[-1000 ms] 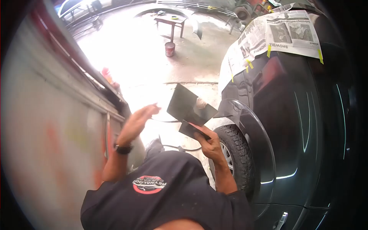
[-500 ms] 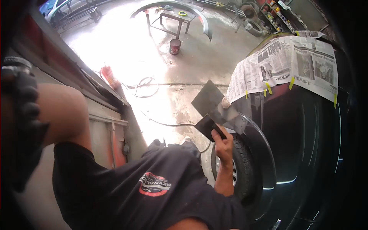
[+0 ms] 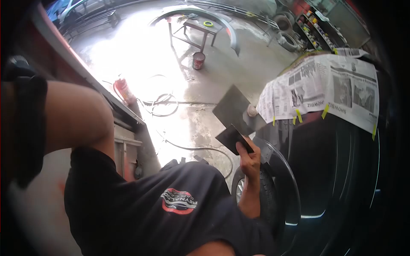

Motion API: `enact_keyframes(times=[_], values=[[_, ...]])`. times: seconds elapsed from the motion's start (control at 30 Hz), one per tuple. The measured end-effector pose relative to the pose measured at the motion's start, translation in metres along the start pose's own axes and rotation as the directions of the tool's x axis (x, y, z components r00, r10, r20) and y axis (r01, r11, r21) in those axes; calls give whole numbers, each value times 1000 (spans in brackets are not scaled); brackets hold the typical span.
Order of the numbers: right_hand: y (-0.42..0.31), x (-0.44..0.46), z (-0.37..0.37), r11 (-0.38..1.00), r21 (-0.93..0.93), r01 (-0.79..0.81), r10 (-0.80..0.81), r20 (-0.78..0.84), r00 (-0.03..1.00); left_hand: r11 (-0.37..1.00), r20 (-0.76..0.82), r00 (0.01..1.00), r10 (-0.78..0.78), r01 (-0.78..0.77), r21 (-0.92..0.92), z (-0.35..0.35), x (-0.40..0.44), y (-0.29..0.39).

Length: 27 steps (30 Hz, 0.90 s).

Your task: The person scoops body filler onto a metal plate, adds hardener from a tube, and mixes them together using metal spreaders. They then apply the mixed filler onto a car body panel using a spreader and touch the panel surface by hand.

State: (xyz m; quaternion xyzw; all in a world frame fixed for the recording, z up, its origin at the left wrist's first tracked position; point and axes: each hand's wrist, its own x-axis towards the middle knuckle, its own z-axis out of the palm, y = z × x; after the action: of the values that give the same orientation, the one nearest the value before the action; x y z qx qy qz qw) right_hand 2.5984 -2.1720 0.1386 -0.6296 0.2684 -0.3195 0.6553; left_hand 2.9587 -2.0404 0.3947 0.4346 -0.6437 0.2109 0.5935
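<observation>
My right hand [image 3: 250, 155] is closed, its thumb pressed on a black square spreader [image 3: 230, 137]. Beyond the spreader, and partly covered by it, is a flat grey mixing board [image 3: 232, 106], which appears to be in the same hand. A pale lump of paste [image 3: 252, 111] sits on the board near its right corner. Both stand out in front of my body, above the dark car's front wheel [image 3: 265, 200]. My left arm [image 3: 81, 115] is raised at the left with its elbow bent. The left hand itself is out of sight, past a blurred dark shape close to the camera.
Newspaper [image 3: 311, 87] is fixed with yellow tape to the dark car [image 3: 316, 170] on the right. A hose [image 3: 200, 148] and a red bottle [image 3: 123, 90] lie ahead on the floor. Farther off are a small table [image 3: 198, 27], a red can [image 3: 198, 61], a shelf and tyres [image 3: 287, 42].
The view has tipped upward a little, so the table, can and newspaper appear lower. My raised left arm has shifted slightly. The right hand keeps its hold on the spreader.
</observation>
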Motion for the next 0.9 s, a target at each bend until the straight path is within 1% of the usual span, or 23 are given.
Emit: enact_keyframes(times=[0.07, 0.1, 0.13, 0.17, 0.2, 0.23, 0.27, 0.3, 0.37, 0.4, 0.47, 0.5, 0.53, 0.57, 0.6, 0.67, 0.7, 0.73, 0.8, 0.83, 0.87, 0.9], values=[[1, 9, -8, 1000, 13, 13, -13, 12, 1000, 996, -157, 984, -88, 91, 9, 2, -26, -19], [-4, 11, -6, 998, 64, 21, -23, 19, 1000, 983, -201, 963, -179, 182, -5, 10, -49, -30], [-12, 14, -1, 993, 116, 32, -36, 31, 999, 941, -122, 934, -336, 330, -72, 27, -79, -40], [-16, 17, 2, 985, 167, 40, -49, 48, 998, 868, -10, 875, -484, 478, -135, 49, -113, -49], [-15, 20, 1, 985, 166, 49, -65, 88, 994, 771, 147, 795, -589, 607, -193, 76, -147, -51], [-12, 23, 0, 985, 166, 55, -77, 130, 989, 657, 358, 734, -577, 677, -331, 107, -185, -50], [-10, 24, 0, 985, 162, 53, -82, 178, 981, 503, 523, 685, -508, 728, -465, 133, -217, -48], [-12, 27, 2, 988, 152, 36, -67, 204, 977, 363, 564, 623, -541, 779, -512, 154, -244, -35], [-18, 30, 13, 991, 130, -3, -31, 263, 964, 74, 638, 547, -542, 787, -612, 171, -263, -17], [-19, 28, 18, 993, 108, -48, 16, 275, 961, -111, 595, 462, -658, 722, -683, 178, -267, -7], [-19, 30, 26, 991, 60, -119, 95, 304, 948, -213, 576, 381, -723, 671, -710, 174, -261, -8], [-17, 28, 26, 995, 2, -95, 89, 344, 935, -262, 567, 335, -753, 637, -725, 170, -259, -9], [-16, 25, 23, 996, -57, -69, 85, 386, 919, -239, 540, 329, -775, 639, -732, 166, -260, -16], [-15, 22, 19, 993, -110, -35, 79, 428, 901, -213, 448, 247, -859, 623, -753, 166, -259, -18], [-13, 18, 12, 992, -118, -47, 93, 426, 900, -183, 432, 240, -869, 655, -733, 158, -260, -25], [-30, 22, 7, 933, -345, 107, -7, 278, 961, -208, 404, 213, -890, 597, -774, 148, -260, -29], [-37, 23, 7, 875, -456, 163, -75, 205, 976, -257, 395, 193, -898, 499, -828, 148, -253, -25], [-39, 29, 10, 788, -548, 280, -199, 203, 959, -302, 393, 174, -903, 394, -868, 150, -249, -20], [-41, 52, 16, 538, -705, 462, -437, 235, 868, -264, 390, 121, -913, 555, -789, 153, -250, -14], [-44, 57, 22, 376, -791, 482, -461, 292, 838, -248, 388, 95, -917, 626, -739, 156, -247, -9], [-47, 62, 30, 199, -848, 490, -472, 356, 807, -106, 302, 153, -941, 713, -693, 165, -242, 0], [-48, 67, 35, 15, -874, 485, -469, 422, 776, -19, 292, 199, -935, 797, -604, 165, -245, 3]])
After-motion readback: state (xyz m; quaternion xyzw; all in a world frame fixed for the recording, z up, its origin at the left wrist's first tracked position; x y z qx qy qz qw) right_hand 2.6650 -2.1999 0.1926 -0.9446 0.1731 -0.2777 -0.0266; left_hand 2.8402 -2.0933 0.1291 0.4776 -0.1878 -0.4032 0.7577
